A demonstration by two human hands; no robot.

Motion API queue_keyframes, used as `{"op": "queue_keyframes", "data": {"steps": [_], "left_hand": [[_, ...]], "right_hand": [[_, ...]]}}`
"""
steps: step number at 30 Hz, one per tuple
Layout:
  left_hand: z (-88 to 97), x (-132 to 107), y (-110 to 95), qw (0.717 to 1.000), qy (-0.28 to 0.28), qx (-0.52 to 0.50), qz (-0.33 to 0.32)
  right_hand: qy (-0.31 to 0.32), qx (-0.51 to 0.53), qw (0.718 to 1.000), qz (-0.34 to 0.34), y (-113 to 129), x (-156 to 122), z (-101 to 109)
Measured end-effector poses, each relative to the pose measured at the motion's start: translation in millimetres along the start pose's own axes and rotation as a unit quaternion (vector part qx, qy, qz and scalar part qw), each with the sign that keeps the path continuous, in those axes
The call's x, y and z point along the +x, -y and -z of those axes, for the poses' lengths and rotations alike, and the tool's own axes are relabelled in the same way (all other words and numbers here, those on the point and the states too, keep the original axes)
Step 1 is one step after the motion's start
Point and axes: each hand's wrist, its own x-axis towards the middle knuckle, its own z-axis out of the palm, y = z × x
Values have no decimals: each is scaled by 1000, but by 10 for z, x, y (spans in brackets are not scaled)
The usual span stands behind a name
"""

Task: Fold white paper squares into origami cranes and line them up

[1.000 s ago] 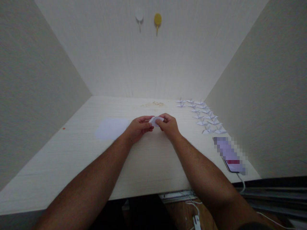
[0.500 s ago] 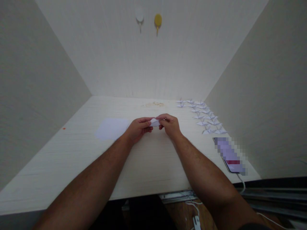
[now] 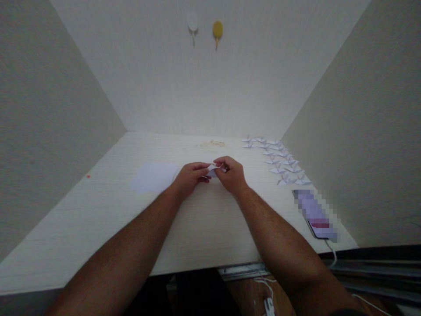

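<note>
Between my two hands, above the middle of the table, is a small piece of folded white paper [image 3: 213, 171]. My left hand [image 3: 191, 176] pinches its left end between thumb and fingers. On its right side my right hand [image 3: 231, 174] is closed, thumb and fingertips on the paper. The fingers cover part of the paper, so its exact folds are hard to make out. Left of my left hand lies a stack of flat white paper [image 3: 154, 176]. Several folded white paper cranes [image 3: 278, 169] stand in rows to the right of my right hand.
A phone [image 3: 314, 214] with a cable lies at the right edge of the white table [image 3: 204, 232]. Walls enclose the table at the back and both sides. A white hook [image 3: 193, 23] and a yellow hook [image 3: 217, 30] are on the back wall. A small orange bit [image 3: 88, 176] lies far left.
The right thumb has moved left and over the paper. The folded paper now looks bent, with a raised peak, where it looked flatter before. My left hand has barely moved.
</note>
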Motion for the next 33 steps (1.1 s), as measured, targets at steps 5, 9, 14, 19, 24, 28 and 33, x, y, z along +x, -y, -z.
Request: {"op": "queue_keyframes", "data": {"steps": [5, 9, 14, 19, 24, 28, 33], "left_hand": [[-2, 0, 61, 998, 6, 45, -37], [2, 7, 71, 998, 3, 48, -50], [-17, -2, 44, 998, -4, 44, -43], [-30, -13, 39, 999, 3, 33, -39], [-27, -9, 53, 999, 7, 25, -40], [-31, -8, 57, 999, 5, 14, -41], [-61, -6, 32, 998, -29, -26, -43]], "right_hand": [[-35, -62, 996, 56, 40, -27, -27], [-45, -72, 993, 78, 78, -46, -43], [-53, -91, 989, 105, 63, -62, -60], [-57, -91, 987, 118, 46, -68, -62], [-57, -63, 989, 120, 50, -69, -60], [-56, -28, 994, 89, 60, -71, -64], [-68, 42, 994, -68, 69, -58, -92]]}}
